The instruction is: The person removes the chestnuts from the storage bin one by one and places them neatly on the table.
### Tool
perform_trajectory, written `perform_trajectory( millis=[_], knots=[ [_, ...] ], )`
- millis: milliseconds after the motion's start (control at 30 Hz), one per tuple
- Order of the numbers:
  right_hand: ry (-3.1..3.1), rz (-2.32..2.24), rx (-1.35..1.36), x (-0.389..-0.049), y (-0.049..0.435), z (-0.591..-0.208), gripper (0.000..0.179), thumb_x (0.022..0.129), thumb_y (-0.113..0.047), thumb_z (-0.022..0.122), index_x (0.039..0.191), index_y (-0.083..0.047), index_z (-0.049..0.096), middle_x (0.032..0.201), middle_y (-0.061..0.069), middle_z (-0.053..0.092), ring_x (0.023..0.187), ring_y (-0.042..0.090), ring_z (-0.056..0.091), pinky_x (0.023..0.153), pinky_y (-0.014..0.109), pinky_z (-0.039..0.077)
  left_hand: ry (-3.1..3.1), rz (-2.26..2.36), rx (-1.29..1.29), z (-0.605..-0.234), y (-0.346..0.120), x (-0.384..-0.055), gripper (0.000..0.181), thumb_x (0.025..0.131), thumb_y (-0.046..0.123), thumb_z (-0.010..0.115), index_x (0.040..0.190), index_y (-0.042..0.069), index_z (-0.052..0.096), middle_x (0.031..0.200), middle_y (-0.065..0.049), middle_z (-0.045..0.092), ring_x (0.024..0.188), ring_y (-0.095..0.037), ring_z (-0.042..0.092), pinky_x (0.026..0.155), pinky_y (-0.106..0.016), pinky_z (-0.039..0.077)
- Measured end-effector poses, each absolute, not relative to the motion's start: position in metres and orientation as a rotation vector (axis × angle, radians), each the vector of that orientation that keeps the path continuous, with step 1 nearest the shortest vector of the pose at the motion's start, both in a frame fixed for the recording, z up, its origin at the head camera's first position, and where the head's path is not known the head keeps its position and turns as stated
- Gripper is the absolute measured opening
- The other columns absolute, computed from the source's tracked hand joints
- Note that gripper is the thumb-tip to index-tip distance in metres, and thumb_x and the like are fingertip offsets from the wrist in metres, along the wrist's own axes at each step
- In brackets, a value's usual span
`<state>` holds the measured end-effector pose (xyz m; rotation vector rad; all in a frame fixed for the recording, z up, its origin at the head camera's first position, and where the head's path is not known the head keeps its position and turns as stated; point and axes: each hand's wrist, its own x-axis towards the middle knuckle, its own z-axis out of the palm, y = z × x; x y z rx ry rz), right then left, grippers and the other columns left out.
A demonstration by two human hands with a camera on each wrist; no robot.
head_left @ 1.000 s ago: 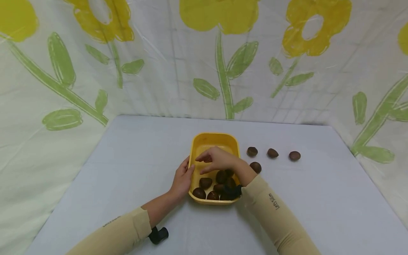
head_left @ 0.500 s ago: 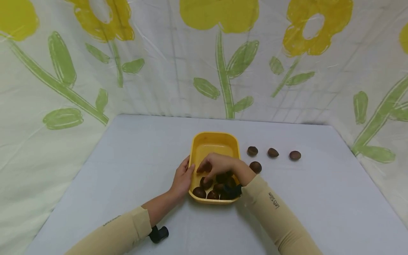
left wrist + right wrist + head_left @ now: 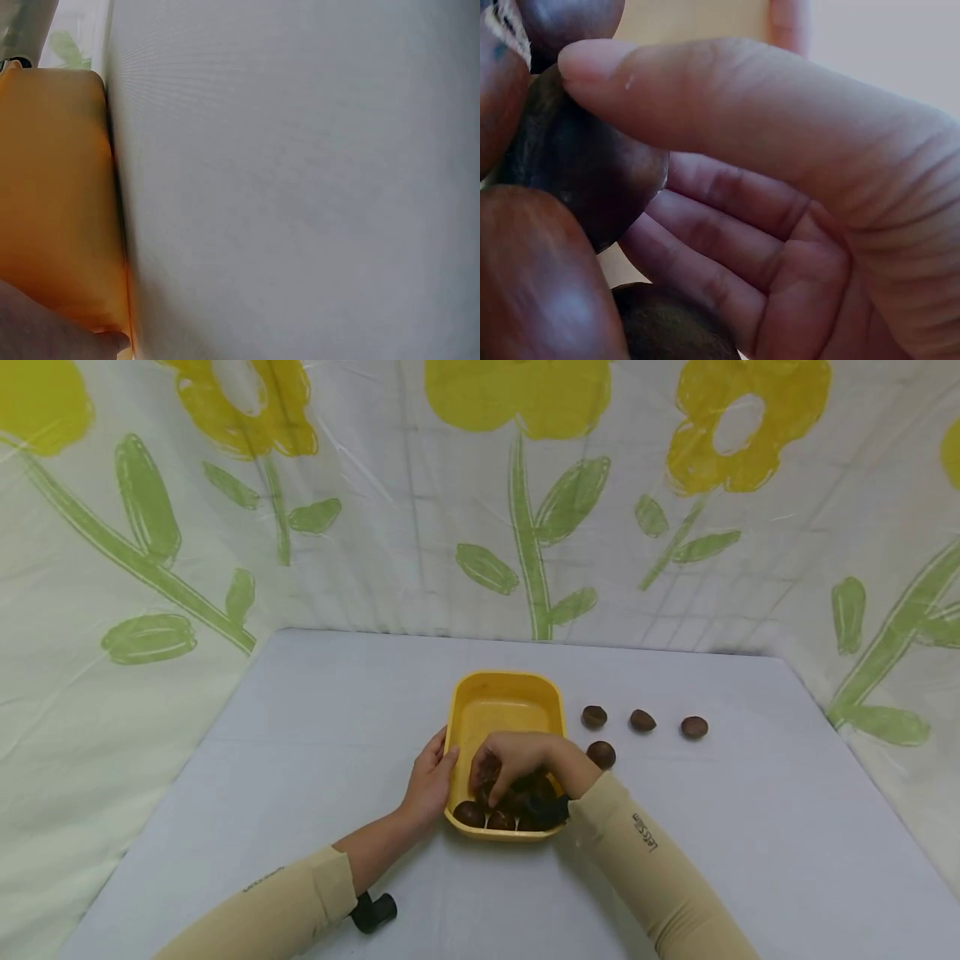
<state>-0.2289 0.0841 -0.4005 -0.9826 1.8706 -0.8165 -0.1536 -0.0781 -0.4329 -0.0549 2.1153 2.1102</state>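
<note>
A yellow plastic tray [image 3: 510,678] stands on the table with several brown chestnuts [image 3: 469,814] gathered at its near end. My left hand [image 3: 429,781] holds the tray's left side, thumb at the rim and fingers along the outer wall. In the left wrist view, part of that hand [image 3: 52,326] lies against the tray's wall [image 3: 56,180]. Reaching in over the right rim, my right hand [image 3: 513,762] pinches a chestnut. The right wrist view has the thumb pressed on this dark chestnut [image 3: 592,161] and curled fingers behind it. Other chestnuts [image 3: 544,277] crowd around it.
Right of the tray, loose chestnuts lie on the table: a back row including one chestnut [image 3: 693,727] farthest right, and another chestnut [image 3: 601,755] close to the tray. A black device [image 3: 375,912] sits at the left wrist. A flower-painted curtain [image 3: 360,527] hangs behind the table.
My right hand has come down and toward the near end of the tray, its fingers closing from a spread pose onto a chestnut. The left hand and tray have stayed in place.
</note>
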Motion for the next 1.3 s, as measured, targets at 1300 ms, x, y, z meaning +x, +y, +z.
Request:
perform_trajectory(
  millis=[1300],
  knots=[
    [2.297, -1.242, -0.851, -0.232, 0.146, -0.374, 0.029, 0.083, -0.012, 0.068, 0.111, -0.002, 0.066, 0.11, 0.012, 0.068, 0.1, 0.02, 0.065, 0.086, 0.03, 0.054, 2.129, 2.103, -0.103, -0.434, -0.077, -0.154, 0.048, 0.101, 0.013, 0.034, 0.147, 0.003, 0.023, 0.15, -0.014, 0.033, 0.13, -0.031, 0.043, 0.109, -0.047, 0.033]
  ],
)
